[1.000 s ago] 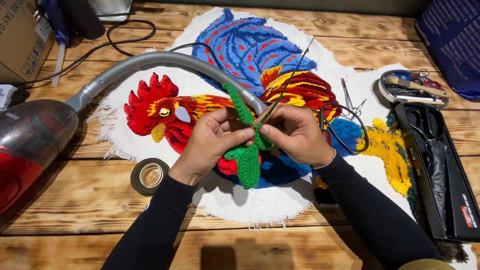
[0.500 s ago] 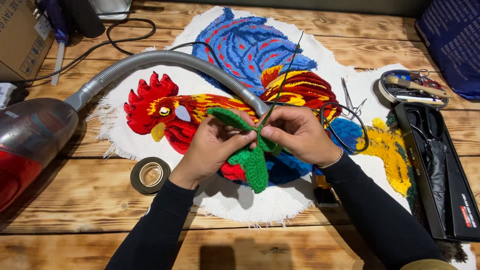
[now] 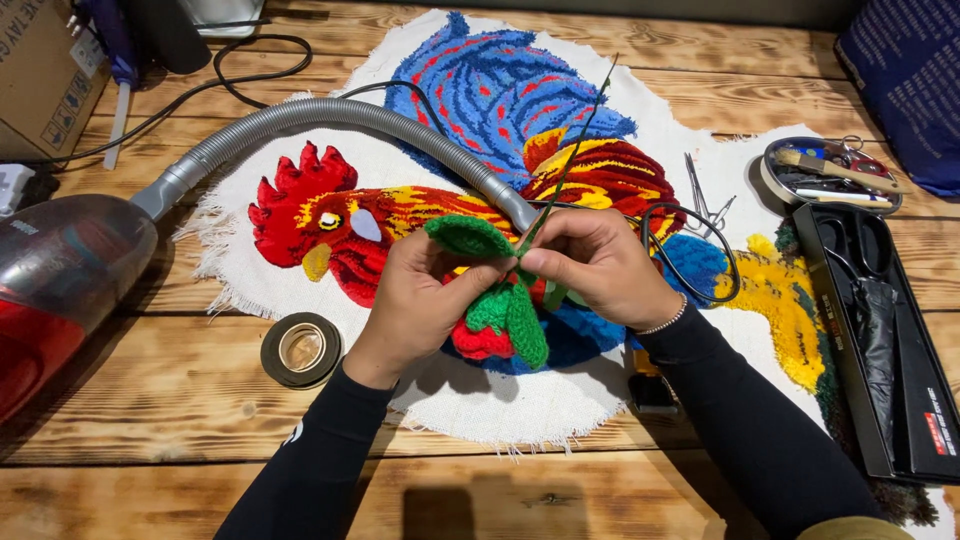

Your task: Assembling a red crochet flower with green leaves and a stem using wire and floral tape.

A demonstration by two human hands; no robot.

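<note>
Pinching with both grips, my left hand (image 3: 420, 295) and right hand (image 3: 595, 265) hold a green crocheted leaf piece (image 3: 500, 300) above the colourful rooster rug (image 3: 500, 90), mid-worktop, steadying it for stitching.

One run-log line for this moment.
left hand: pinches green crochet piece | right hand: grips its thin stem | under: rooster rug | beside: vacuum hose, tape roll

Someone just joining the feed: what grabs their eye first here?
First the bright rooster rug, red, blue and yellow, spread across the wooden table. At its middle, the left hand and right hand pinch a green and red crocheted piece with a thin green stem rising from it. A grey vacuum hose arcs over the rug from the left.
</note>
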